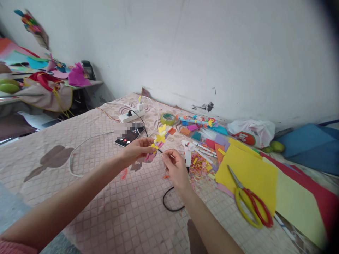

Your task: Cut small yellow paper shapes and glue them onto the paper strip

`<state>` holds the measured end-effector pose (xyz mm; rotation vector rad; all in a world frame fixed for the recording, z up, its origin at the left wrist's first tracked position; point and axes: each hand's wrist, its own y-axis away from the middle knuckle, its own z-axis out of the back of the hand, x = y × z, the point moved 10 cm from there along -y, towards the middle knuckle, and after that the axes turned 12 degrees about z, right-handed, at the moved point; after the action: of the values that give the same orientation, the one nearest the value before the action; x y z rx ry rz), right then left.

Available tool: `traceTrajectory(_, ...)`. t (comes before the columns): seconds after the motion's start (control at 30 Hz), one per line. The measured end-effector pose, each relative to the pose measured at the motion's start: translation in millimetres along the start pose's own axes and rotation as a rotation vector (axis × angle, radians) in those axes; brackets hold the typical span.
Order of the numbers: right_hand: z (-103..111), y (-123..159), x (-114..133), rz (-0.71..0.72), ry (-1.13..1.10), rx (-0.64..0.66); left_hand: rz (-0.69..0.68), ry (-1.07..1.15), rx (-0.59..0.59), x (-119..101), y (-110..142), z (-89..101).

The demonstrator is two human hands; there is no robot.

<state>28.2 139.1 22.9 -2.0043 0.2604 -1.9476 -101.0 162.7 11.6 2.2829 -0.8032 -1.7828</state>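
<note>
Head view: the left hand point(135, 151) pinches the flowers point(160, 138) between thumb and fingers, above the cloth point(119, 211); the right hand point(177, 169), thumb and forefinger close together, is just beside their lower end, its grip impossible to tell; the phone point(134, 135) lies beyond the left hand, the scissors point(245, 189) on yellow paper point(256, 176)

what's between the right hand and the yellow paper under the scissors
In the head view, a pile of small colourful paper scraps lies between the right hand and the yellow paper.
</note>
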Motion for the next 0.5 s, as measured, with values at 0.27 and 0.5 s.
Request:
traceTrajectory(0.27,1.8,4.1,-9.5,-0.093,-0.052,-0.038,0.005,0.055,-0.03,2.4,0.7,-6.8)
traceTrajectory(0.5,-0.1,5.9,-10.3,-0.063,-0.078,-0.045,0.003,0.036,-0.028,5.5,0.8,-12.5)
